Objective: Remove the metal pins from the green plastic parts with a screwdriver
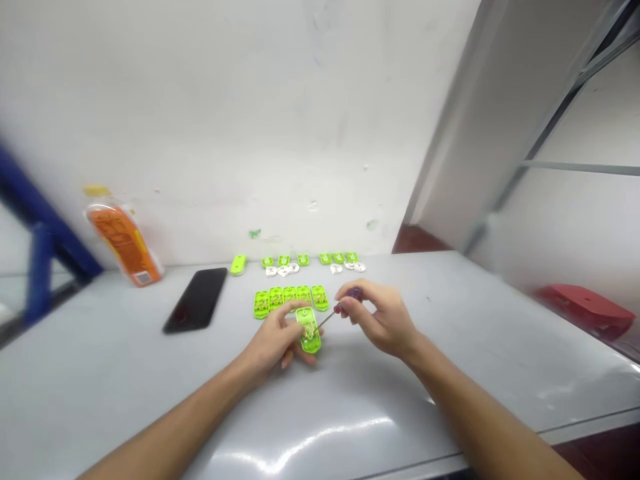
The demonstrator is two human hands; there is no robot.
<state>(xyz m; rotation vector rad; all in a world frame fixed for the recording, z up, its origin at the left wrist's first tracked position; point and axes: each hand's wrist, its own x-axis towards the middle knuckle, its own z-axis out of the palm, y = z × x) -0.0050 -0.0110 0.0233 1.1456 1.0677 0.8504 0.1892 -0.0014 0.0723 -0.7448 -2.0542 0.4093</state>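
My left hand (280, 339) grips a bright green plastic casing (309, 330) by its edges, just above the table. Small metallic-looking parts sit inside the casing. In my right hand (383, 319) is a screwdriver (354, 293) with a dark, partly red handle. Its thin shaft slants down to the left, and the tip meets the inside of the casing. Beyond my hands lies a row of several similar green casings (276, 298) with parts in them.
Along the wall are smaller green pieces (284, 261), white pieces (293, 268) and a closed green casing (239, 265). A black phone (197, 300) lies to the left, near an orange bottle (123, 240). A red object (585, 310) stands past the table's right edge.
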